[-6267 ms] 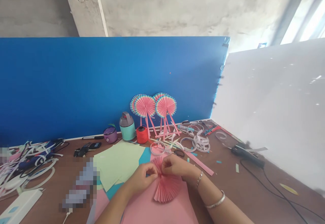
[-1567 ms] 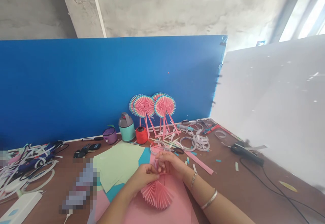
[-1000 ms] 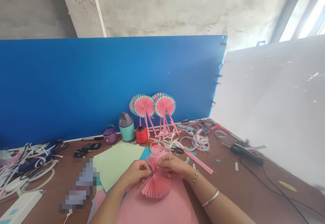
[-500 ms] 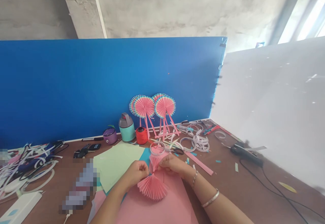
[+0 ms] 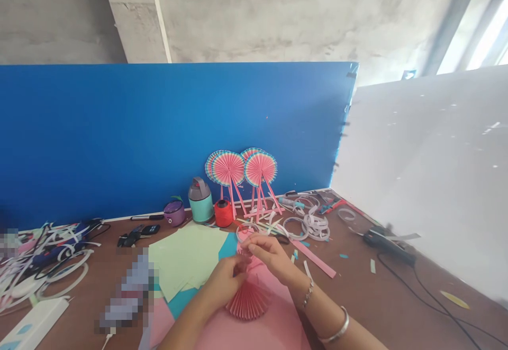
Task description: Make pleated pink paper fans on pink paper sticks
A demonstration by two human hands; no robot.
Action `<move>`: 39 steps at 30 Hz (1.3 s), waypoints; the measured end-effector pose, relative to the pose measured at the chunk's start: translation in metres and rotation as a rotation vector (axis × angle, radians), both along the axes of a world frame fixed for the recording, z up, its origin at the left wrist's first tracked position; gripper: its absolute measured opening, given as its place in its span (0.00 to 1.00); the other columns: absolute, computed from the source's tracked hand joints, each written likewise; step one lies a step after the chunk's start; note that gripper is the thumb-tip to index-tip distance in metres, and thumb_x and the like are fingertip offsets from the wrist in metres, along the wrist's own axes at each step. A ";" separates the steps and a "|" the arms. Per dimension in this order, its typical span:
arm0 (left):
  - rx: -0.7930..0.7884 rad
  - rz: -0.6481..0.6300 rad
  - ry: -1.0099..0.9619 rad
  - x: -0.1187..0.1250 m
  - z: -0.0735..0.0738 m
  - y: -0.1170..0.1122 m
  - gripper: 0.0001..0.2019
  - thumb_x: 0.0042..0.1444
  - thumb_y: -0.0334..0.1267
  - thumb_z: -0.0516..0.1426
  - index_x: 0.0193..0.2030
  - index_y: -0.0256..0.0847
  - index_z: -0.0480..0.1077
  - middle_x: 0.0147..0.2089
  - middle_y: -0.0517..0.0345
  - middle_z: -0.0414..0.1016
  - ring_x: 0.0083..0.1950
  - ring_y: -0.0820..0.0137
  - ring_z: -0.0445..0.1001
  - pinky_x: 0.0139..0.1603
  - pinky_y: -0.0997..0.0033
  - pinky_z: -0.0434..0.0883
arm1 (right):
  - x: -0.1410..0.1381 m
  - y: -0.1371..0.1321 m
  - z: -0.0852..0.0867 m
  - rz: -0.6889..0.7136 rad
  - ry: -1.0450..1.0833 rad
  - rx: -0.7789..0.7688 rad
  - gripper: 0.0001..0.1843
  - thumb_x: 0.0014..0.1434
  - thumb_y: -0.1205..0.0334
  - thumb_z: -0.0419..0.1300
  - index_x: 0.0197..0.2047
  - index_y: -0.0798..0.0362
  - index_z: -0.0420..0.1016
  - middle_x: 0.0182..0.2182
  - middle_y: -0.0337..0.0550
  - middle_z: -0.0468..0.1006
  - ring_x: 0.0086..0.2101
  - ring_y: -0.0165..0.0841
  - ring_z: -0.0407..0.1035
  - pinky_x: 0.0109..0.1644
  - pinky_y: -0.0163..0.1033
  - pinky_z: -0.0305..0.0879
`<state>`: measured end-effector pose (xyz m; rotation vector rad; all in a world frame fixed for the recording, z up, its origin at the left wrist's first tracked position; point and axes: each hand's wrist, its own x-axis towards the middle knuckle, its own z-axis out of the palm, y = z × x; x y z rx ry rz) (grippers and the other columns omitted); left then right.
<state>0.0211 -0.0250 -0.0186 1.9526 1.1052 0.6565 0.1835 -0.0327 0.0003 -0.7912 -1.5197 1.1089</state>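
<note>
A pleated pink paper [image 5: 249, 303] is gathered at its middle, its near half spread like a fan over pink sheets [image 5: 283, 313]. At the gathered middle, my left hand [image 5: 227, 282] is closed on the pleats, thumb and fingers pinched. My right hand [image 5: 272, 257] reaches across just above and right of it, fingertips pinched together close to the left fingers; what they hold is hidden. Both hands cover the pleated paper's middle and much of its far half. A red thread spool [image 5: 224, 214] stands beyond the hands.
Finished pink folding fans [image 5: 228, 168] lean by the blue partition [image 5: 119, 138]. Pale green sheets [image 5: 186, 255] lie left of my hands. A teal jar [image 5: 201, 207] and purple pot [image 5: 174, 213] stand behind. Tape rolls [image 5: 317, 227] and a power strip [image 5: 389, 244] lie right.
My hands have come closer together over the pleated paper's middle. The right hand has risen and its fingers now cross over the far half. The view has shifted slightly.
</note>
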 end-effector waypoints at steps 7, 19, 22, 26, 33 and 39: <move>-0.226 0.127 -0.246 0.000 -0.012 0.013 0.08 0.43 0.39 0.58 0.28 0.37 0.74 0.24 0.60 0.72 0.28 0.70 0.68 0.30 0.71 0.63 | 0.040 0.026 -0.012 -0.455 -0.762 -0.129 0.15 0.55 0.69 0.50 0.38 0.55 0.77 0.37 0.46 0.76 0.34 0.33 0.69 0.36 0.36 0.63; -0.226 0.216 -0.298 -0.013 -0.016 0.030 0.18 0.44 0.49 0.57 0.34 0.36 0.75 0.23 0.59 0.71 0.25 0.70 0.69 0.24 0.73 0.63 | 0.058 0.031 -0.029 -0.504 -1.148 -0.089 0.10 0.51 0.65 0.57 0.38 0.52 0.75 0.35 0.45 0.74 0.40 0.37 0.65 0.40 0.35 0.54; -0.120 0.255 -0.255 -0.013 -0.013 0.029 0.14 0.45 0.44 0.56 0.32 0.38 0.76 0.28 0.55 0.76 0.31 0.67 0.72 0.32 0.69 0.67 | 0.056 0.026 -0.023 -0.502 -1.207 -0.107 0.10 0.48 0.66 0.59 0.36 0.53 0.74 0.35 0.46 0.74 0.40 0.38 0.66 0.39 0.35 0.54; -0.012 0.295 -0.206 -0.015 -0.015 0.028 0.12 0.46 0.41 0.55 0.32 0.40 0.77 0.37 0.53 0.79 0.40 0.62 0.74 0.44 0.64 0.67 | 0.057 0.018 -0.016 -0.521 -1.272 -0.159 0.18 0.44 0.75 0.56 0.39 0.54 0.74 0.34 0.48 0.75 0.37 0.39 0.68 0.35 0.35 0.53; -0.008 0.293 -0.198 -0.016 -0.016 0.034 0.14 0.47 0.40 0.53 0.34 0.35 0.77 0.35 0.50 0.80 0.37 0.62 0.76 0.41 0.65 0.71 | 0.060 0.008 0.010 -0.520 -1.237 -0.171 0.18 0.42 0.75 0.55 0.37 0.53 0.75 0.33 0.46 0.76 0.34 0.37 0.68 0.30 0.34 0.52; 0.023 0.305 -0.143 -0.021 -0.014 0.037 0.13 0.48 0.37 0.53 0.32 0.36 0.77 0.34 0.50 0.81 0.37 0.62 0.77 0.41 0.65 0.71 | 0.073 0.010 0.013 -0.014 -0.809 -0.212 0.18 0.42 0.69 0.56 0.38 0.52 0.78 0.25 0.35 0.72 0.24 0.27 0.62 0.26 0.30 0.54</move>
